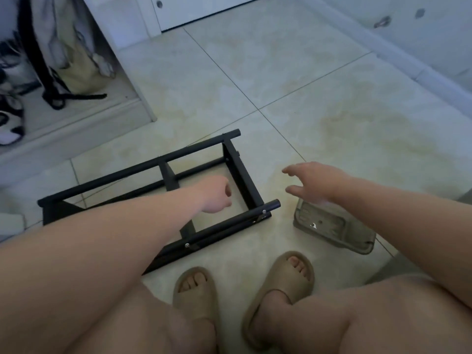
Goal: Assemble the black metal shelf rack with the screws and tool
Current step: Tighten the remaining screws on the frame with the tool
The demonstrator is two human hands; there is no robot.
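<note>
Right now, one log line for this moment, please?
rack: lying on floor; left hand: curled over rack; right hand: open near tray

rack (163, 185) on floor, tray (337, 231) right

This is looking like a home, probably an entry hall. Large pale tiles are covering the floor (281, 72). White cupboard doors (204, 8) with small round pulls (159, 3) are running along the far wall. An open cupboard niche (76, 108) at the left is holding shoes (11, 123) and a cream tote bag (76, 72) with black straps. The person is sitting low and wearing soft tan slippers (288, 277) over bare feet.
</note>
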